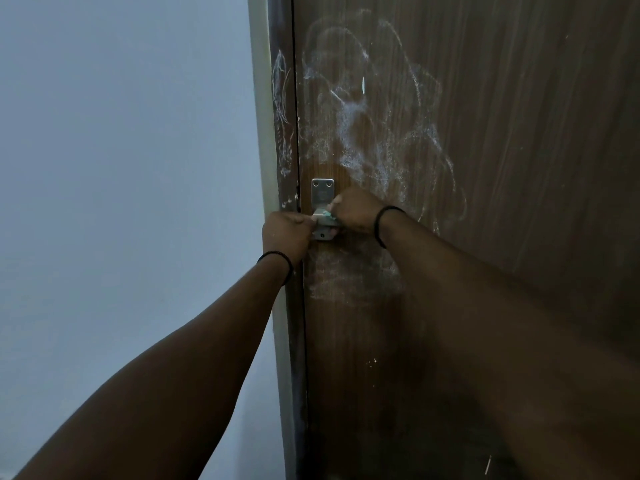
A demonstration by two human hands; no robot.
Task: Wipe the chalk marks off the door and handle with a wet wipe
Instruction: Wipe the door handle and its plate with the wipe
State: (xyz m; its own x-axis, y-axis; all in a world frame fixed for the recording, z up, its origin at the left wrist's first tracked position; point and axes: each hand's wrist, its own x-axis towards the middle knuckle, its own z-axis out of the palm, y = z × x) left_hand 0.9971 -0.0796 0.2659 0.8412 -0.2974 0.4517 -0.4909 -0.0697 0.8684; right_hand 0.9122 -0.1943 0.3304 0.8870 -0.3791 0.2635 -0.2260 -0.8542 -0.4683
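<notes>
A brown wood-grain door (502, 168) fills the right half of the view, with its dark frame (282, 98) and a pale blue-grey wall (121, 150) off toward 9 o'clock. A small metal handle plate (322, 192) with two screws at its top is fixed near the door's left edge, close to the middle of the view.

Both hands meet at this handle. The left hand (285, 235) comes in from 7 o'clock, its fingers curled and pinching the left end of the handle's lower part. The right hand (356, 211) reaches in from 4 o'clock, fingers curled around a small whitish wet wipe (325, 215) with a touch of green showing, and holds it against the handle just below the plate. The wipe is mostly hidden between the two hands, so its full shape cannot be told. Each wrist wears a thin black band (381, 223).

White chalk marks (363, 109) loop and smear widely across the door from 12 to 2 o'clock of the handle, with a thicker smudged patch just above the right hand. More chalk marks lie below the handle at 6 o'clock, and thin chalk scribbles (281, 109) run down the frame at 11 o'clock of the handle.
</notes>
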